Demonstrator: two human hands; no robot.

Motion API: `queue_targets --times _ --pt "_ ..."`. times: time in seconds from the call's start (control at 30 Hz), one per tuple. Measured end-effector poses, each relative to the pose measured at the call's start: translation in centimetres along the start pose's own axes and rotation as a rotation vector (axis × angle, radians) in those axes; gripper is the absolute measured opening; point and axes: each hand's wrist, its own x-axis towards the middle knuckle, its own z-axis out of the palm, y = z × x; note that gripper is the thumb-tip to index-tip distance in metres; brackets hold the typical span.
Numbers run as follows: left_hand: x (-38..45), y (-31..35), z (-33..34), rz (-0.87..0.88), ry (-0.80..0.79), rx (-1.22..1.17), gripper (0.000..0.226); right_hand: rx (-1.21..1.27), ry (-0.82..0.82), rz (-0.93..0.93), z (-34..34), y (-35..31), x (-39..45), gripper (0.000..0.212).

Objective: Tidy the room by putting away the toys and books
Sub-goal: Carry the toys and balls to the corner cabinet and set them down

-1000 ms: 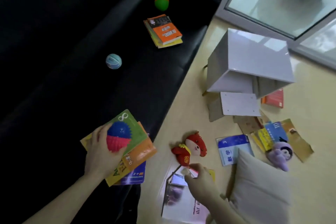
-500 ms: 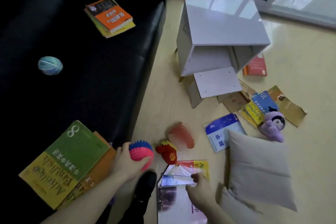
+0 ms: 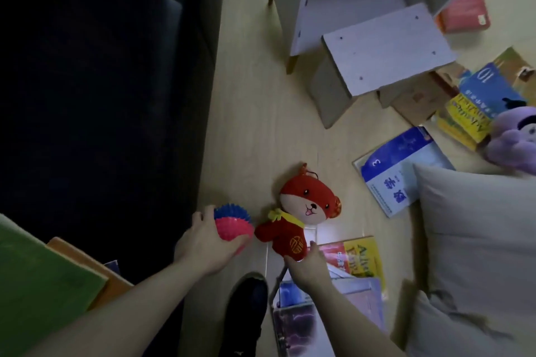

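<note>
Low in the frame, the left hand [image 3: 204,243] has its fingers curled round the spiky pink-and-blue ball [image 3: 233,222], just above the floor [image 3: 249,124] beside the dark sofa [image 3: 101,81]. Right beside it, the right hand [image 3: 304,265] grips the red plush toy [image 3: 298,219] by its lower body, over scattered books [image 3: 355,259] at lower centre.

A spiky ball [image 3: 232,222], blue on top and pink below, sits gripped in the left hand [image 3: 203,243] just above the floor [image 3: 255,124]. Touching it, a red plush animal [image 3: 301,211] with a yellow scarf lies face-up on the floor, its lower body pinched by the right hand [image 3: 306,268]. Books lie scattered: a blue-and-white one [image 3: 397,171], a red-and-yellow one [image 3: 353,258], a red one [image 3: 464,9].
</note>
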Motion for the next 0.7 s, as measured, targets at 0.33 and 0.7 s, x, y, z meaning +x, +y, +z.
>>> queue_targets --times 0.33,0.7 --pt "6.1 -1.7 2.9 0.0 0.004 -0.05 0.107 0.071 -0.081 0.073 4.1 0.8 9.1 0.072" --pt "-3.2 2.3 -4.7 0.021 0.024 -0.044 0.101 0.121 -0.011 0.097 -2.6 -2.5 -5.4 0.05"
